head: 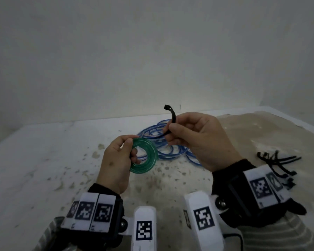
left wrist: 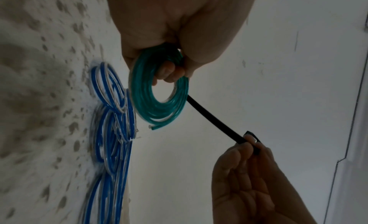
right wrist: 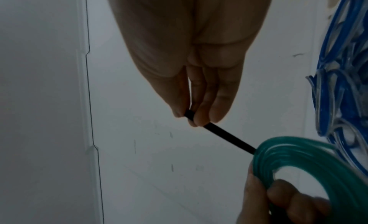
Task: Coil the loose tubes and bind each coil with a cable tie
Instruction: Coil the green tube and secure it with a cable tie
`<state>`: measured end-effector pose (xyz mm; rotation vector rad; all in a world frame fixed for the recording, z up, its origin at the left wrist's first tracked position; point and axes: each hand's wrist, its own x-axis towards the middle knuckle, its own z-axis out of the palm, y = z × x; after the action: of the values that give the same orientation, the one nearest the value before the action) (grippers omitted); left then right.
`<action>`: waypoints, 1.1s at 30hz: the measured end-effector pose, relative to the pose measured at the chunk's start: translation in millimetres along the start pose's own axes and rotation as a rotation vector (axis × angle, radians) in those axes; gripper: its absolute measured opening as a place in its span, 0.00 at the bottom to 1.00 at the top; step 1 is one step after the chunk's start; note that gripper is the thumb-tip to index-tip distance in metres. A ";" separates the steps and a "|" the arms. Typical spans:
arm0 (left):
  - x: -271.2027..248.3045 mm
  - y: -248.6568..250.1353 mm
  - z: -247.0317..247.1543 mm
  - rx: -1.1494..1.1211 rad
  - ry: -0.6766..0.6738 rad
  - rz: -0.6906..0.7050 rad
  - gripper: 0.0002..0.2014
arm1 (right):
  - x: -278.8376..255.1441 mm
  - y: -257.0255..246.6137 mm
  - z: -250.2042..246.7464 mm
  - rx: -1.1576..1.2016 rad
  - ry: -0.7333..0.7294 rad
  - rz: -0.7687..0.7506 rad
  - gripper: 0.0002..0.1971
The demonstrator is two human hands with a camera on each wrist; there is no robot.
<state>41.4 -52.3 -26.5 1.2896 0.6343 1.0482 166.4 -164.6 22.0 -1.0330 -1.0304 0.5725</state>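
My left hand (head: 122, 156) holds a coiled green tube (head: 147, 155) above the table, thumb on top and fingers through the coil's hole; the coil (left wrist: 159, 98) shows a free cut end at its lower edge. My right hand (head: 187, 134) pinches a black cable tie (head: 171, 117) between thumb and fingers, its head end curving up above the hand. The tie (left wrist: 215, 117) runs straight from the right fingers to the green coil (right wrist: 310, 161) and passes behind it. A loose blue tube (head: 163, 142) lies tangled on the table behind both hands.
Several spare black cable ties (head: 279, 165) lie on the table to the right of my right wrist. The white table (head: 43, 160) is stained and speckled in the middle and right. A plain wall stands just behind the table's back edge.
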 end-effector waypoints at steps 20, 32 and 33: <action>-2.4 2.3 -14.2 -0.065 0.002 0.016 0.13 | -4.2 56.7 34.9 -0.594 0.034 -0.230 0.07; -13.7 7.9 -9.2 0.023 -0.236 -0.127 0.12 | -6.1 62.0 24.5 -0.673 -0.076 -0.263 0.11; -13.9 6.9 -8.1 0.046 -0.223 -0.115 0.10 | -6.0 61.7 23.6 -0.662 -0.080 -0.249 0.11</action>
<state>26.7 -61.4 -23.9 1.3707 0.5578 0.7873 146.7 -132.8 -32.7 -1.4325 -1.4416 0.0555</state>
